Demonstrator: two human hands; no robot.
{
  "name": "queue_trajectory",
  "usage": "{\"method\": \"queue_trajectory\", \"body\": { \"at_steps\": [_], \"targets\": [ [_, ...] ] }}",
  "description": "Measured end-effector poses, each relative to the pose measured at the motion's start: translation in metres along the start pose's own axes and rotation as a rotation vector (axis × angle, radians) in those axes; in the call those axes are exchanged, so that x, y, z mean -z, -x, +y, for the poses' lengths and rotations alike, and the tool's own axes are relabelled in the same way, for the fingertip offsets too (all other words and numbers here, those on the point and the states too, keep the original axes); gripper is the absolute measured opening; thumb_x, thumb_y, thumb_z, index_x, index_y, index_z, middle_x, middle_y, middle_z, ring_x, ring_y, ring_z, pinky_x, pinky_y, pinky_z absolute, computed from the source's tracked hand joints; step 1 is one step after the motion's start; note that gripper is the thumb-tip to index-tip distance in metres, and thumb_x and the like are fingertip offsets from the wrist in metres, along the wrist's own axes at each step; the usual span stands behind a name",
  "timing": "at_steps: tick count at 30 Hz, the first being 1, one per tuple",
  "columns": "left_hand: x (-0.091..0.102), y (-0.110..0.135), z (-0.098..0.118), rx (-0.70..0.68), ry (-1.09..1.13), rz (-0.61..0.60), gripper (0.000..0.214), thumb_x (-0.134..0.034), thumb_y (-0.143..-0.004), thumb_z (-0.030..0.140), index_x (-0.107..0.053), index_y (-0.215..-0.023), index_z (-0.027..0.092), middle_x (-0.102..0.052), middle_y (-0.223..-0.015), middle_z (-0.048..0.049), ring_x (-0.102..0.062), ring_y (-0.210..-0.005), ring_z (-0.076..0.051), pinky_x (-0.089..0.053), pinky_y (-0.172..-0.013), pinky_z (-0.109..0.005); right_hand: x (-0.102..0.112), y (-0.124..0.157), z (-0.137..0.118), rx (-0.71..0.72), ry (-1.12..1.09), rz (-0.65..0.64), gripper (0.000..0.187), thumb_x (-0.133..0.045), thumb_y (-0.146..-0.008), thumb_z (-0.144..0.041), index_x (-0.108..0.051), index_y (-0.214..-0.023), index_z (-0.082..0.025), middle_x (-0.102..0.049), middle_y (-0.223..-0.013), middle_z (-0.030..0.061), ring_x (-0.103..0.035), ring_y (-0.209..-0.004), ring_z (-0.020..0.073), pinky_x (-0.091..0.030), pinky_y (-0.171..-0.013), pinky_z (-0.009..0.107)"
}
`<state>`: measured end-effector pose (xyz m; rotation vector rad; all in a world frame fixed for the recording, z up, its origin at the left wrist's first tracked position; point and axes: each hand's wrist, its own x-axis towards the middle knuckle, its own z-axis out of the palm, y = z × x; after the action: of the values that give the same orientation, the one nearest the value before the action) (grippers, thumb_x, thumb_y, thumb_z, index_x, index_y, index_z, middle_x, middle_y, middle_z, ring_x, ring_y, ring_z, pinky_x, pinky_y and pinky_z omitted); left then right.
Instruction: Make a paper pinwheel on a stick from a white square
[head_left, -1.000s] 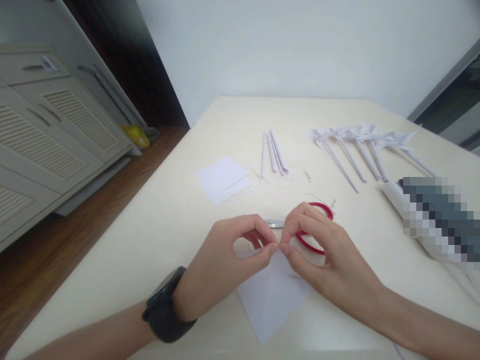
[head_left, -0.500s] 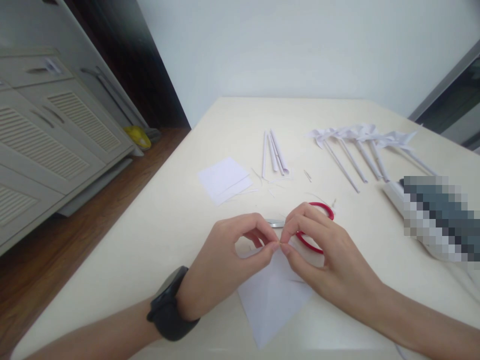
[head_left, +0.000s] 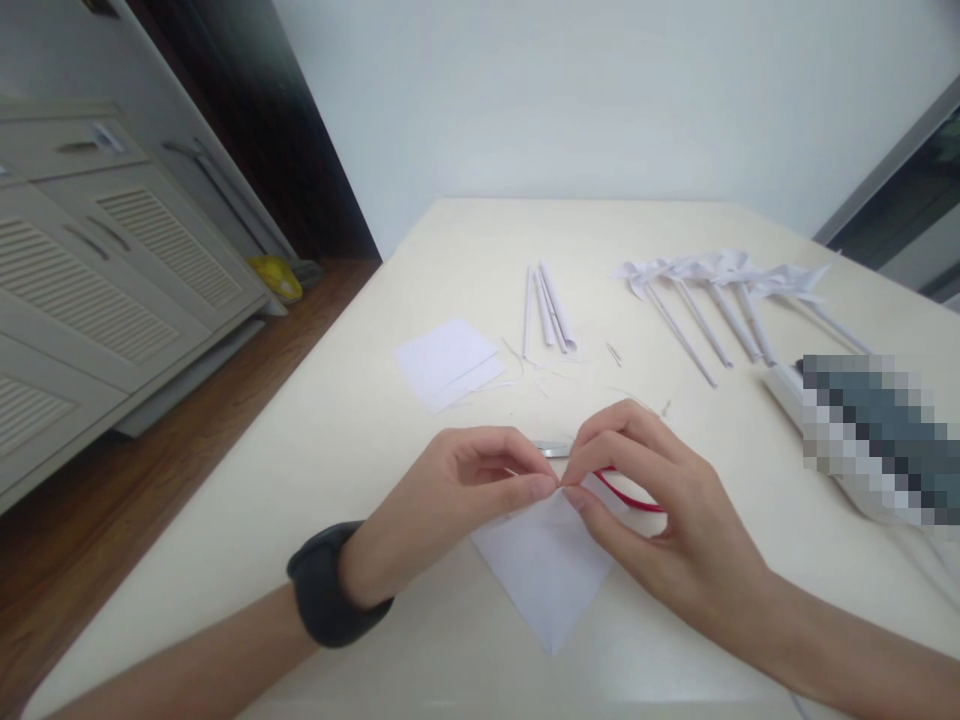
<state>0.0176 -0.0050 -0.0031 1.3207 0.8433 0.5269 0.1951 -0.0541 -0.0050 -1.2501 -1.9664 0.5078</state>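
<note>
Paper point(head_left: 544, 565), near corner point(head_left: 551, 640) farther right

No text, label, brand, number or sign was legible — the pale patch point(head_left: 109, 138) on the cabinet drawer point(head_left: 45, 148) was too blurred to read, and pixelation covered much of the object point(head_left: 862, 440) at right.

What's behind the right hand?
Visible past the bare right hand: part of a curved red scissor handle, a silver metal blade and a white paper sheet. The handle-blade junction is covered.

Scissors point(head_left: 553, 450) behind sheet point(head_left: 547, 570), tubes point(head_left: 556, 306) farther back, pinwheels point(head_left: 721, 268) at right
</note>
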Motion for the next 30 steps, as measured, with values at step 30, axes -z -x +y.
{"method": "queue_trajectory", "body": {
  "at_steps": [30],
  "targets": [
    [-0.0013,-0.0021,-0.0008,0.062,0.165,-0.103,0.009,-0.069,-0.068,0.014,-0.061,-0.064,0.015,-0.059,-0.07,0.0022,-0.055,-0.07,-0.011,-0.042,-0.066,-0.022,-0.0062,0.0053,-0.0064,0.071,-0.101,0.102,0.022,-0.058,-0.069,0.0,-0.052,-0.079,-0.019,-0.047,-0.088,0.001,-0.05,-0.085,0.0133,-0.041,-0.069,0.025]
  ]
}}
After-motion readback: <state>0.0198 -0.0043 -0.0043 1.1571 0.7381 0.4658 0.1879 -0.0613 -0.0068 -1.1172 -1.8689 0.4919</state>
